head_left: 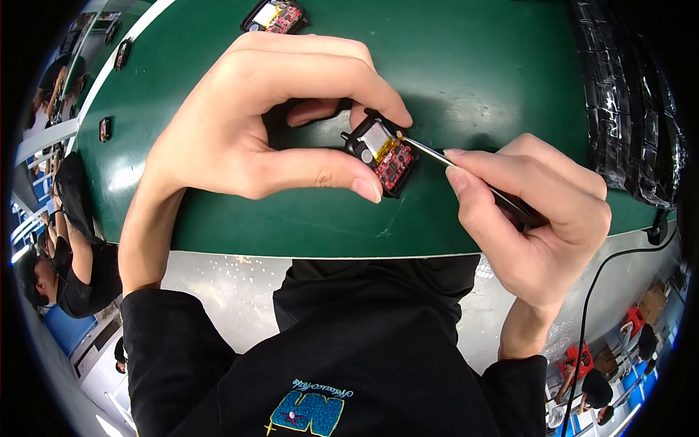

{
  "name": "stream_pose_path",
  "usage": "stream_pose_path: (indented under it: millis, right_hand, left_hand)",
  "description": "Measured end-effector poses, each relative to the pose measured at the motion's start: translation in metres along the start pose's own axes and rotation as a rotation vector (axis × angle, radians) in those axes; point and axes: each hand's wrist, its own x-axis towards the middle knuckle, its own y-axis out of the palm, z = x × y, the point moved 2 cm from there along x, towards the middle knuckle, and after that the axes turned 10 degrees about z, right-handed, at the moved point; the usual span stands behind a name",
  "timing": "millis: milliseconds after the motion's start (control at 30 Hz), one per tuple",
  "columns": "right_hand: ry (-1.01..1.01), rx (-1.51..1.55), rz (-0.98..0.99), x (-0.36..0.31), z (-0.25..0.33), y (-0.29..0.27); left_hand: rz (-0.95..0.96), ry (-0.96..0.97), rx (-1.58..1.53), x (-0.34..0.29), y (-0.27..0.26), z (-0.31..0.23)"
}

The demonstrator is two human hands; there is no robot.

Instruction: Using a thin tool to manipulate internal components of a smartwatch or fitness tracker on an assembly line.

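My left hand [269,116] grips a small black device casing [397,188] by its edges, thumb on the near side and fingers on the far side. Inside the open casing show a red circuit board [394,166], a silver battery [376,138] with yellow tape, and a small round metal part. Pinched between thumb and forefinger of my right hand [542,211] is a pair of dark tweezers [510,204]. Their thin metal tip reaches the upper right edge of the casing, close to the yellow tape. Whether the tip grasps anything is too small to tell.
A similar open casing [274,16] lies at the far side of the green table [466,65]. Two small dark parts [105,129] rest at the left. Black wrapped packs [630,102] line the right side, near a black cable [590,291]. Other people sit beyond the table's left edge.
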Motion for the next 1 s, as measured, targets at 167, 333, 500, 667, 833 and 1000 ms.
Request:
stream_pose_path:
  millis: [167,333,500,667,833,1000]
  right_hand:
    - [-0.011,-0.007,0.006,0.0,-0.001,0.0]
    - [-0.078,-0.045,-0.014,-0.003,-0.003,0.005]
    - [-0.077,-0.051,-0.018,-0.003,-0.002,0.004]
    - [-0.113,-0.063,-0.028,-0.002,-0.003,0.005]
    - [-0.038,-0.009,-0.091,-0.001,-0.001,-0.006]
    - [0.008,0.16,-0.219,-0.003,-0.004,-0.011]
  left_hand:
    - [-0.018,0.002,0.026,0.001,0.001,-0.001]
    - [-0.041,0.059,0.047,0.001,0.006,-0.002]
    - [-0.055,0.094,0.066,0.002,0.006,-0.002]
    - [-0.061,0.081,0.071,0.001,0.005,-0.003]
    - [-0.048,0.006,0.078,0.003,0.0,-0.008]
    - [-0.057,0.066,0.245,0.006,0.001,-0.018]
